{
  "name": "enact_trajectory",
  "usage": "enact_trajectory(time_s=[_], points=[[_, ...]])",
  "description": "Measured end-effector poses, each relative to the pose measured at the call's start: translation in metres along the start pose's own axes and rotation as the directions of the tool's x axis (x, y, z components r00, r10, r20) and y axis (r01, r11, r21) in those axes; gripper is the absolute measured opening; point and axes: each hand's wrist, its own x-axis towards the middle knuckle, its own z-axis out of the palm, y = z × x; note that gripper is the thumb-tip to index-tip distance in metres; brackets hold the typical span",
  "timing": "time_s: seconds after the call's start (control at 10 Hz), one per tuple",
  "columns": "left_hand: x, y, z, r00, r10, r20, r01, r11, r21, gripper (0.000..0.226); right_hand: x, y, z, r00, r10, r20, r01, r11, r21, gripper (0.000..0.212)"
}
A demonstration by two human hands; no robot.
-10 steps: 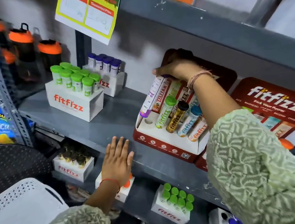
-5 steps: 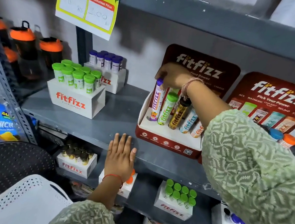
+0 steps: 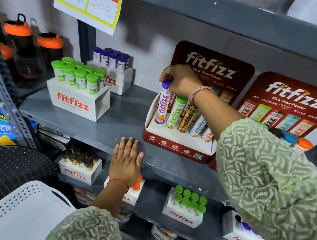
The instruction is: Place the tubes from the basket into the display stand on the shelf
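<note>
Right hand (image 3: 180, 79) pinches the purple cap of a slim white-and-purple cylindrical plastic tube (image 3: 163, 102), which stands nearly upright in the leftmost slot of the red-and-white cardboard display stand (image 3: 172, 147) on the grey metal shelf (image 3: 126, 116). Left hand (image 3: 126, 161) lies flat, fingers spread, holding nothing, on the shelf's front edge below and left of the right hand.

Handling, judged: tube looks light, rigid, with a smooth, slightly slippery label; a cap-end pinch suits dropping it into a slot, a mid-body grip suits lifting from the basket. Not fragile, but the cardboard stand could shift if pushed.

Count in stand's front row, under the right wrist: five tubes – purple, green (image 3: 176, 112), gold (image 3: 187, 117), blue (image 3: 197, 125), orange (image 3: 207, 134); a back row is partly hidden, count unclear.

White perforated plastic basket (image 3: 11, 207) sits low, left of the left arm; contents not visible.
</note>
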Motion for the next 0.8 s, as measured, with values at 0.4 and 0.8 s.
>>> enact_trajectory(time_s=[0.4, 0.8], points=[[0.001, -0.009, 0.001, 0.997, 0.062, 0.042, -0.061, 0.998, -0.020, 0.080, -0.007, -0.001, 0.009, 0.999, 0.020, -0.049, -0.021, 1.000, -0.009, 0.037], [0.001, -0.009, -0.006, 0.988, 0.072, 0.137, -0.074, 0.997, 0.013, 0.067, -0.018, 0.007, 0.022, 0.988, 0.140, -0.066, -0.143, 0.989, -0.031, 0.049]])
